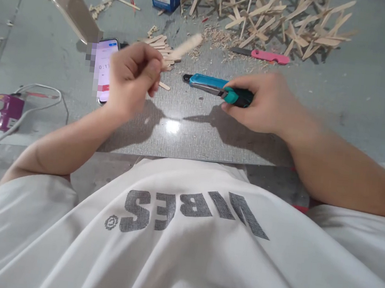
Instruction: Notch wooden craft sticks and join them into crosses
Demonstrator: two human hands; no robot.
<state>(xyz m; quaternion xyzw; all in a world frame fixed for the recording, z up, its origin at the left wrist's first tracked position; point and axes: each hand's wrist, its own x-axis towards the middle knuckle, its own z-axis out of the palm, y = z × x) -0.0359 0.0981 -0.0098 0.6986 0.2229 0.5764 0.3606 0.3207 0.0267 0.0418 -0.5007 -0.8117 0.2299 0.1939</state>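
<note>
Left hand (129, 77) pinching a stick (188, 47) above the table (192, 141), right hand (265, 101) gripping a cutter (207, 82); the crossed sticks (255, 31) heaped behind appear done, the loose sticks (159, 44) near the phone (103, 77) apparently left.

Wooden stick (188, 47) is blurred, near end hidden in left hand (136, 76). Phone (105, 57) is partly covered by same hand, left edge pixelated. Utility knife (208, 82) handle disappears into right hand (268, 99). Stick pile (263, 9) runs off top edge.
</note>
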